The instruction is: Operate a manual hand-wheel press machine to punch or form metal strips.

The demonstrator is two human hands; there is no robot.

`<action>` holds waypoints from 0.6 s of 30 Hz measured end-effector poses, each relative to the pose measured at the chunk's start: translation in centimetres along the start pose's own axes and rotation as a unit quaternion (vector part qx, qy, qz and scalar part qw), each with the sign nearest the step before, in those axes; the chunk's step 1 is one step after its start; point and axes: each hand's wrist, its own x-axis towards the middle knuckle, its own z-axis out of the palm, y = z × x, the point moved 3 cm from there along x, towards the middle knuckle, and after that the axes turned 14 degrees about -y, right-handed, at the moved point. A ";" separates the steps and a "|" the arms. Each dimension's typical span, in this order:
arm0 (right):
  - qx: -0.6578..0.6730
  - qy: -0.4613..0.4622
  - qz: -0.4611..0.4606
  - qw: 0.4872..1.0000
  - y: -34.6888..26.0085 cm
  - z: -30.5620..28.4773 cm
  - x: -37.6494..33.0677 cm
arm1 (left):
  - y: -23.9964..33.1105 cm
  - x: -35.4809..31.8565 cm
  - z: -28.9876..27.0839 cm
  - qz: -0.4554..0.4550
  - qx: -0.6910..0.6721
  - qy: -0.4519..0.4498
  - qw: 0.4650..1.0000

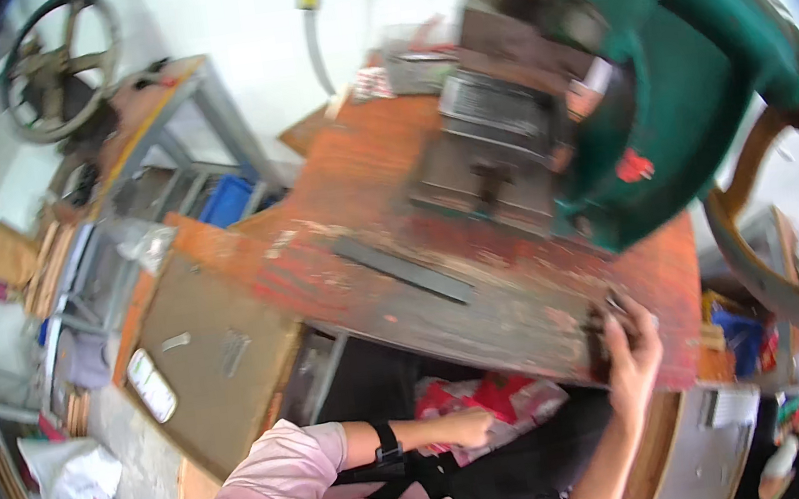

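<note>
My left hand (pixel 468 428) is closed above my lap, beside a red and pink patterned cloth (pixel 520 397). Whatever its fingers may hold is hidden. At the right front of the worn wooden table, my right hand (pixel 634 342) has its fingers and thumb curled together around something small and dark, too blurred to name. A flat dark metal strip (pixel 404 270) lies on the tabletop (pixel 520 319), apart from both hands. Behind it stands a green press (pixel 690 80) with a metal block (pixel 499 113) on its base.
Left of the table, a shallow brown tray (pixel 196 317) holds a white rounded object (pixel 151 385) and small metal pieces. A large wheel (pixel 778 285) hangs at the press's right. A blue bin (pixel 226 201) sits beneath the side bench. A clear container (pixel 421 70) stands at the back.
</note>
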 end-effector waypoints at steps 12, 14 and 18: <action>0.023 0.035 -0.044 0.998 2.2 -1.2 -0.4 | -14.6 -36.9 -8.5 -0.217 -0.155 0.618 0.739; 0.043 0.072 -0.039 0.996 2.8 -1.1 0.0 | -19.4 -41.9 -8.6 -0.357 -0.054 0.631 0.687; 0.021 0.109 -0.044 0.993 3.8 -1.0 0.7 | -27.3 -45.8 -10.2 -0.455 0.109 0.594 0.654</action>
